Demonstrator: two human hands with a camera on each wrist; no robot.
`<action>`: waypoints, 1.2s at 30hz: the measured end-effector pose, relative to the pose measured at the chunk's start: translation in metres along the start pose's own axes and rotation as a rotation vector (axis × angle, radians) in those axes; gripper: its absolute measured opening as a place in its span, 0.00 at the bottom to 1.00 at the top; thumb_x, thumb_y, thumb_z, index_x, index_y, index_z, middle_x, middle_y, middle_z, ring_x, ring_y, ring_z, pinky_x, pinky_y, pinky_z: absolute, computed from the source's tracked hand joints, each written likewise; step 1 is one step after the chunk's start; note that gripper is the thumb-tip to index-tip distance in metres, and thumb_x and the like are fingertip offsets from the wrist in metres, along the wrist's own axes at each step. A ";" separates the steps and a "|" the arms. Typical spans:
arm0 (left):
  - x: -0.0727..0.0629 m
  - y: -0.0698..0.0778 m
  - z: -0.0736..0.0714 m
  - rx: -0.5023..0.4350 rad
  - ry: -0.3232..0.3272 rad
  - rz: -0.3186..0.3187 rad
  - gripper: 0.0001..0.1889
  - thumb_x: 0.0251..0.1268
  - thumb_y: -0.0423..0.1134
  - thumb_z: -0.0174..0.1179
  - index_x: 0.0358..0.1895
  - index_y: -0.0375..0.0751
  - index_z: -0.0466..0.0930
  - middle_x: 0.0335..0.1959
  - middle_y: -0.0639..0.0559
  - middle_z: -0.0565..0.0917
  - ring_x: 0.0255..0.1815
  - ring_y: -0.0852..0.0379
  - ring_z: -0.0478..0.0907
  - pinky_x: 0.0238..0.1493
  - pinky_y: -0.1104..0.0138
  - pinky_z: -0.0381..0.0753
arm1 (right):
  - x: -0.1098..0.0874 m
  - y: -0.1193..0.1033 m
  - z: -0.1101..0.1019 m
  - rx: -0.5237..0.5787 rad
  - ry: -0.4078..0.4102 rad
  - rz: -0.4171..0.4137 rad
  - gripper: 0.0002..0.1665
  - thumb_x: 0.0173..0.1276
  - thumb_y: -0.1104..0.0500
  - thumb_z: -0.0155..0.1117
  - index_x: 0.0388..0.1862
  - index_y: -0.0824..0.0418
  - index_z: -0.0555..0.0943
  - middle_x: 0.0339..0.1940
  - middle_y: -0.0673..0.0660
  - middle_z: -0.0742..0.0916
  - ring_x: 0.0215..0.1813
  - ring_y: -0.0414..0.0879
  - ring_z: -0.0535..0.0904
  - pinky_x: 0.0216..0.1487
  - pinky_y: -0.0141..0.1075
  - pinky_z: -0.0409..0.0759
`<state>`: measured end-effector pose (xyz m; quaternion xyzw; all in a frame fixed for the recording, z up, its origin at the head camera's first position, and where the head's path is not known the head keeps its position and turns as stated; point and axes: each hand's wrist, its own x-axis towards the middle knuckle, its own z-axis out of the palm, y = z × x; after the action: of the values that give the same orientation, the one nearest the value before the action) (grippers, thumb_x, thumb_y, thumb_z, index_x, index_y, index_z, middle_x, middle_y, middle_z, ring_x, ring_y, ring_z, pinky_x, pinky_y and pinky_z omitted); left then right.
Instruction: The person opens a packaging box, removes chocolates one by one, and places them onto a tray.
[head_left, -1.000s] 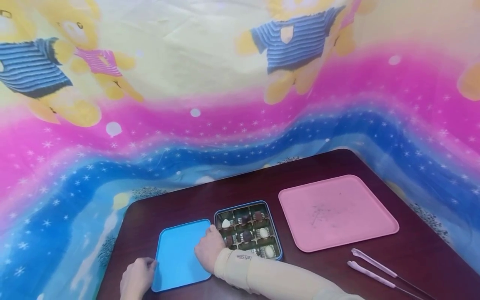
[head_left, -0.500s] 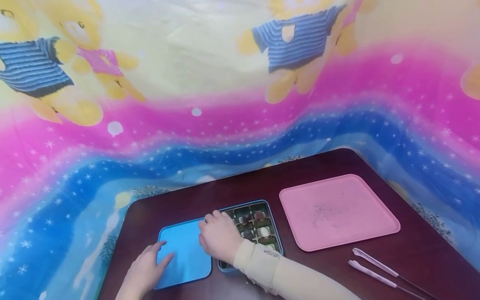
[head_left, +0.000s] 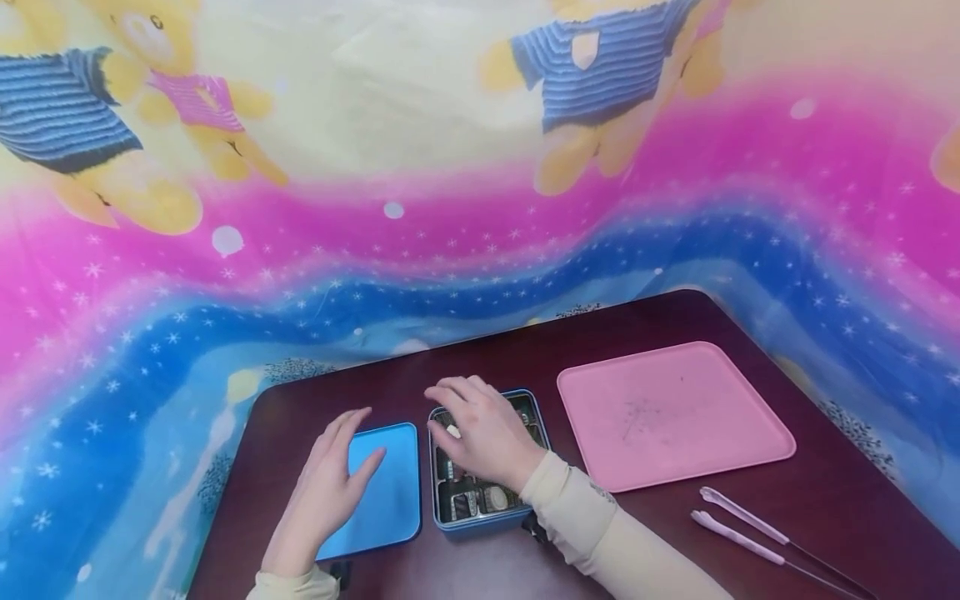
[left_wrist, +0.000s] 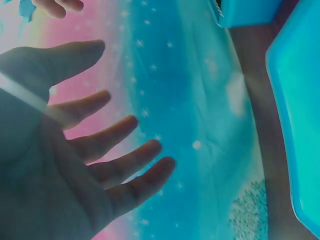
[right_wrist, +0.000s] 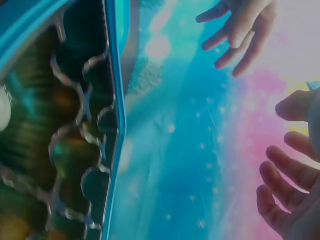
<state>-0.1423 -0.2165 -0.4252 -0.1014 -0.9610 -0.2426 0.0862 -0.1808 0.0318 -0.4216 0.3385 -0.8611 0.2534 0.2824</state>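
In the head view my left hand (head_left: 326, 483) hovers over the left part of a light blue square lid (head_left: 390, 500), its fingers extended and thumb apart. My right hand (head_left: 483, 429) is above a blue square tin (head_left: 491, 527) just right of the lid, hiding much of its contents. Chocolates sit in the tin's compartments, among them a pale oval chocolate (head_left: 497, 498). Neither hand holds anything. The left wrist view has the spread left hand (left_wrist: 65, 145) apart from the lid (left_wrist: 305, 120). In the right wrist view the right hand (right_wrist: 295, 175) is clear of the tin (right_wrist: 120, 125).
A pink tray (head_left: 675, 417) lies right of the tin. Pale-tipped tongs (head_left: 738, 525) with thin metal arms rest near the front right of the dark table (head_left: 480, 567). Behind the table hangs a bear-print cloth (head_left: 337, 250).
Both hands have left the lid's edges and risen, their fingers spreading. The right hand has shifted right over the tin; the left has moved up and right over the lid.
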 end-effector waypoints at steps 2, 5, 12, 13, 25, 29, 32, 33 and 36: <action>0.004 0.005 0.001 -0.019 0.040 0.026 0.34 0.69 0.42 0.67 0.75 0.41 0.65 0.73 0.37 0.67 0.71 0.35 0.65 0.64 0.36 0.71 | 0.000 0.005 -0.005 0.026 0.024 0.004 0.23 0.68 0.52 0.70 0.60 0.57 0.82 0.56 0.53 0.85 0.53 0.46 0.81 0.56 0.39 0.81; 0.008 0.011 0.003 -0.047 0.099 0.062 0.35 0.68 0.41 0.67 0.76 0.41 0.63 0.75 0.38 0.64 0.72 0.34 0.62 0.64 0.34 0.70 | -0.001 0.010 -0.011 0.055 0.053 0.014 0.25 0.68 0.51 0.69 0.62 0.58 0.81 0.58 0.54 0.84 0.57 0.47 0.80 0.61 0.40 0.80; 0.015 0.018 0.011 -0.113 0.177 0.118 0.40 0.66 0.41 0.69 0.78 0.43 0.60 0.80 0.40 0.58 0.77 0.36 0.58 0.65 0.34 0.69 | -0.001 0.021 -0.020 0.097 0.102 0.051 0.28 0.69 0.48 0.68 0.64 0.59 0.79 0.61 0.56 0.82 0.62 0.49 0.77 0.62 0.47 0.77; 0.016 0.020 0.012 -0.129 0.170 0.113 0.40 0.67 0.41 0.69 0.78 0.44 0.59 0.80 0.41 0.57 0.77 0.36 0.57 0.66 0.34 0.69 | -0.002 0.023 -0.020 0.102 0.108 0.057 0.29 0.69 0.47 0.68 0.64 0.59 0.79 0.61 0.56 0.82 0.63 0.50 0.77 0.62 0.48 0.77; 0.023 0.031 0.040 -0.248 0.143 0.036 0.44 0.71 0.53 0.63 0.83 0.57 0.47 0.84 0.54 0.42 0.84 0.43 0.37 0.72 0.31 0.54 | -0.018 0.047 -0.022 0.125 0.052 0.202 0.49 0.66 0.39 0.68 0.79 0.55 0.62 0.81 0.56 0.63 0.82 0.57 0.53 0.77 0.63 0.54; 0.023 0.030 0.044 -0.272 0.151 -0.014 0.45 0.71 0.54 0.63 0.83 0.60 0.44 0.84 0.55 0.39 0.84 0.45 0.33 0.72 0.30 0.51 | -0.023 0.055 -0.024 0.144 0.058 0.260 0.53 0.67 0.38 0.66 0.83 0.54 0.56 0.84 0.54 0.57 0.84 0.55 0.46 0.78 0.63 0.50; 0.023 0.029 0.049 -0.323 0.158 -0.069 0.45 0.72 0.56 0.61 0.83 0.61 0.42 0.84 0.57 0.38 0.84 0.47 0.32 0.74 0.31 0.49 | -0.025 0.061 -0.025 0.154 0.050 0.305 0.53 0.68 0.36 0.64 0.84 0.53 0.53 0.85 0.52 0.53 0.84 0.52 0.42 0.79 0.62 0.48; 0.023 0.029 0.051 -0.345 0.158 -0.088 0.45 0.72 0.56 0.60 0.83 0.61 0.42 0.84 0.58 0.38 0.84 0.47 0.32 0.74 0.32 0.49 | -0.026 0.062 -0.025 0.157 0.044 0.318 0.53 0.69 0.36 0.63 0.84 0.52 0.52 0.85 0.51 0.53 0.84 0.51 0.41 0.80 0.61 0.47; 0.023 0.028 0.056 -0.411 0.157 -0.134 0.43 0.74 0.59 0.57 0.83 0.61 0.41 0.84 0.60 0.39 0.84 0.46 0.38 0.74 0.33 0.53 | -0.030 0.068 -0.028 0.159 0.038 0.350 0.54 0.69 0.35 0.62 0.84 0.52 0.50 0.85 0.51 0.52 0.84 0.51 0.41 0.80 0.61 0.46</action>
<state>-0.1641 -0.1613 -0.4564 -0.0334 -0.8862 -0.4456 0.1220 -0.2028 0.1059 -0.4376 0.1999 -0.8785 0.3724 0.2226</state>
